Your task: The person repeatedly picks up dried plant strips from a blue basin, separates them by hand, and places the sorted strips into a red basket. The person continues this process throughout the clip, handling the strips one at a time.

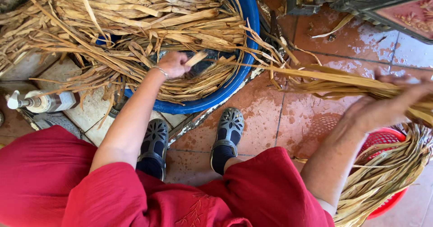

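I stood on a wet floor (266, 119) of reddish tiles, paler tiles under the blue tub (212, 101) heaped with dried leaf strips (149, 15). My left hand (173, 64) was closed on one strip inside the tub; my right hand (383, 105), blurred, gripped a long bundle of strips (333, 83) above the red basket (388, 139), which was half hidden by my arm and more strips. A pump bottle (43, 102) lay at the left, and a dark cabinet (383, 6) was cut off at the top
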